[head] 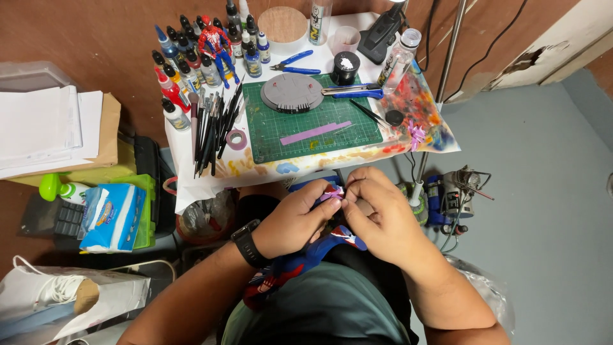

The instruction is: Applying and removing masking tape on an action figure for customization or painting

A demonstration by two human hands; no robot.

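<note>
Hands meet over the lap, below the table's edge: left hand and right hand both pinch a small purple piece between thumb and fingertips. Behind them lie a green cutting mat bearing a purple strip, a grey disc, and brushes.
</note>
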